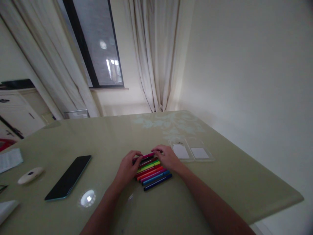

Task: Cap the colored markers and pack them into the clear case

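Note:
A row of several coloured marker pens point(153, 173) lies side by side on the pale green table point(171, 202), just ahead of me. Both hands grip the farthest one, a pink marker point(148, 156), at its two ends. My left hand point(128, 167) curls its fingers round the dark left end. My right hand point(168, 157) pinches the right end, its palm resting over the tips of the other markers. The green, red, magenta and blue pens lie untouched nearer to me.
A black phone point(69, 177) lies face up to the left. Farther left sit a small white oval device point(30, 174) and papers point(9, 159). Two clear plastic cases point(192, 151) rest right of the pens. The table's right edge point(276, 209) is close; curtains and a window stand behind.

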`<state>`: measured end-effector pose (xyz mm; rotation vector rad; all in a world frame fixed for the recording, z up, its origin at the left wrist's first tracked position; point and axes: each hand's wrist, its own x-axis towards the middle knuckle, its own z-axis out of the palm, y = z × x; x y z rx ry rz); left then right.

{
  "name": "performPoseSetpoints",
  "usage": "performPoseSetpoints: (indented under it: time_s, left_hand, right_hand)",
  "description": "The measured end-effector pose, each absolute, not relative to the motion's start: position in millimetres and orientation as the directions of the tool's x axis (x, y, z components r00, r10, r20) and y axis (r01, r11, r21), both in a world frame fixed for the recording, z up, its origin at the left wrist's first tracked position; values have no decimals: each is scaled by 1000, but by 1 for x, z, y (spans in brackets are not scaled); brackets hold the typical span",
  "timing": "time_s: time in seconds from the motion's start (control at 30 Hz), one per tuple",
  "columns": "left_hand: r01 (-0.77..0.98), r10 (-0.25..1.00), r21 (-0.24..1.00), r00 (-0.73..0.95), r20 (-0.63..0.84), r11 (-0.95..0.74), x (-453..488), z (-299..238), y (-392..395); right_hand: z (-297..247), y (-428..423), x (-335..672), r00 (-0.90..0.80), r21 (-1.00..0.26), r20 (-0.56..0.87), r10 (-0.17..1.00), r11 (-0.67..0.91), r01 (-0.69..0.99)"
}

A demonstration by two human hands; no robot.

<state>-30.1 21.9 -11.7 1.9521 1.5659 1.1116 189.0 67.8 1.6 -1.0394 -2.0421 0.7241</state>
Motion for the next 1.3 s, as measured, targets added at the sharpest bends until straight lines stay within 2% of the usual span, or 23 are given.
performPoseSetpoints:
  time_s: [0.1, 0.23, 0.37, 0.5, 0.6, 0.73, 0.8, 0.9, 1.0, 1.1, 1.2, 1.3]
  left_hand:
    - [605, 960, 755, 63, 272, -254, -26, -16, 22]
    - [611, 970, 762, 43, 238, -214, -11, -17, 20]
    - [638, 959, 750, -60, 278, -178, 1, -19, 22]
    - [672, 954, 703, 17, 301, -233, 5, -20, 24]
    - [734, 940, 610, 118, 319, -299, 5, -16, 19]
    - [874, 931, 377, 195, 308, -308, 13, -15, 1]
    - [906, 925, 263, 255, 283, -330, 24, -18, -8]
    - [922, 919, 172, 297, 258, -346, 43, -26, -14]
    - [934, 921, 137, 287, 265, -330, 55, -32, -9]
    - [943, 933, 148, 255, 253, -298, 55, -34, 0]
    - [943, 941, 155, 258, 220, -295, 48, -35, 6]
    - [938, 938, 137, 291, 187, -318, 39, -34, 11]
  right_hand:
    - [-1, 72, 192, -325, -751, 334, 885, 458, 475]
    - [-5, 71, 185, -192, -829, 286, 939, 343, 442]
    - [-12, 60, 168, -225, -847, 177, 958, 265, 461]
    - [-20, 55, 158, -249, -855, 154, 956, 255, 452]
    - [-22, 58, 158, -246, -899, 163, 955, 247, 363]
    - [-21, 64, 163, -212, -951, 134, 968, 186, 247]
    - [-19, 68, 166, -194, -960, 138, 971, 179, 214]
    - [-12, 76, 175, -145, -951, 199, 969, 227, 212]
    - [-4, 88, 193, -40, -901, 277, 960, 274, 336]
    - [3, 99, 222, 85, -730, 384, 919, 247, 637]
    - [8, 105, 252, 155, -484, 425, 892, 79, 871]
    - [8, 105, 275, 259, -361, 388, 884, -113, 926]
